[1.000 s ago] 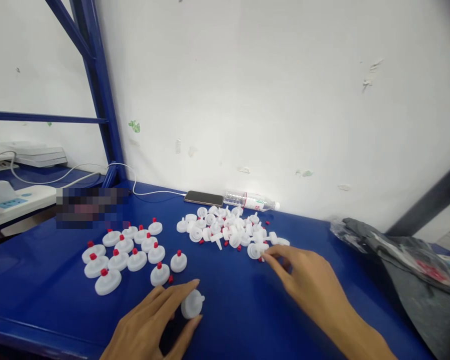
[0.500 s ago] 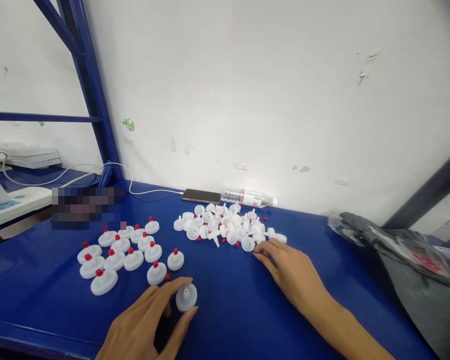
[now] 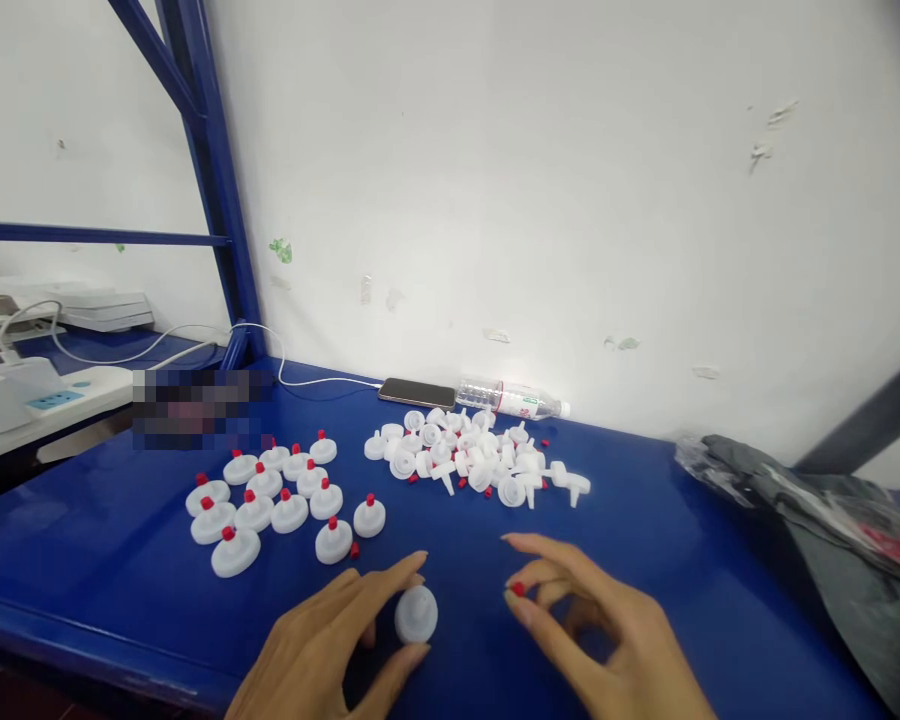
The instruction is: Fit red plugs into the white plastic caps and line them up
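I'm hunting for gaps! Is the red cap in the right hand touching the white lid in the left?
Apart. The head view shows blue tabletop between the red cap in the right hand and the white lid in the left hand.

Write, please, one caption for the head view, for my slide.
Left hand holds a white lid, right hand a red cap, at a blue table with more white lids.

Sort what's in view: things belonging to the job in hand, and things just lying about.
Job in hand:
white cap in the left hand
red tip in the right hand
red-tipped white caps at left
heap of white caps
loose red tips

Apparently lying about:
phone
white cable
plastic bottle
grey bundle
power strip
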`<state>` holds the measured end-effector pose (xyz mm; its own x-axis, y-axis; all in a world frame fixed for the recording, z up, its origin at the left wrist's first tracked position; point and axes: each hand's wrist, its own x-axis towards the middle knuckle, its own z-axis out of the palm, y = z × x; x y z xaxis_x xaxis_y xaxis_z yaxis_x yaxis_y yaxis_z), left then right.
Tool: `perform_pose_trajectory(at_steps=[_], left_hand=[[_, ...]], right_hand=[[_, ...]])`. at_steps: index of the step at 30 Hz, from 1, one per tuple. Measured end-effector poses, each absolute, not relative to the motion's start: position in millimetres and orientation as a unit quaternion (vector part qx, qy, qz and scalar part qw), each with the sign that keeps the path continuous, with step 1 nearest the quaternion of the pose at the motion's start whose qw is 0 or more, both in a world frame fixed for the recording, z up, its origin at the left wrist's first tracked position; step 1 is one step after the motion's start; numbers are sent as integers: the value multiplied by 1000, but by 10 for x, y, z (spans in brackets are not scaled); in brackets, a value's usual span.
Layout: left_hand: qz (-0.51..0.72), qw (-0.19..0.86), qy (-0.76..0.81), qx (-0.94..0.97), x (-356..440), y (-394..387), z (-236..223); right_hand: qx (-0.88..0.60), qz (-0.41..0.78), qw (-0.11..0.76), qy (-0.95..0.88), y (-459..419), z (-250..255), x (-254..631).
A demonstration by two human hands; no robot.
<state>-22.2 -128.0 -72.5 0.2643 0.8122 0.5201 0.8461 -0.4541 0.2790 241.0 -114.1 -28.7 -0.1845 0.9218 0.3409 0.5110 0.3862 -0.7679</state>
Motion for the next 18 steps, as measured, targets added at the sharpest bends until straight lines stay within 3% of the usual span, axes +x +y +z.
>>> perform_pose_trajectory(at_steps=[9, 18], left_hand=[[-315, -129, -468, -816, 49, -1245, -675], [-278, -107, -506, -809, 12, -1205, -745]], right_hand=[[-376, 205, 415, -803, -1191, -460, 2216], [-363, 114, 376, -845, -1163, -492, 2181]])
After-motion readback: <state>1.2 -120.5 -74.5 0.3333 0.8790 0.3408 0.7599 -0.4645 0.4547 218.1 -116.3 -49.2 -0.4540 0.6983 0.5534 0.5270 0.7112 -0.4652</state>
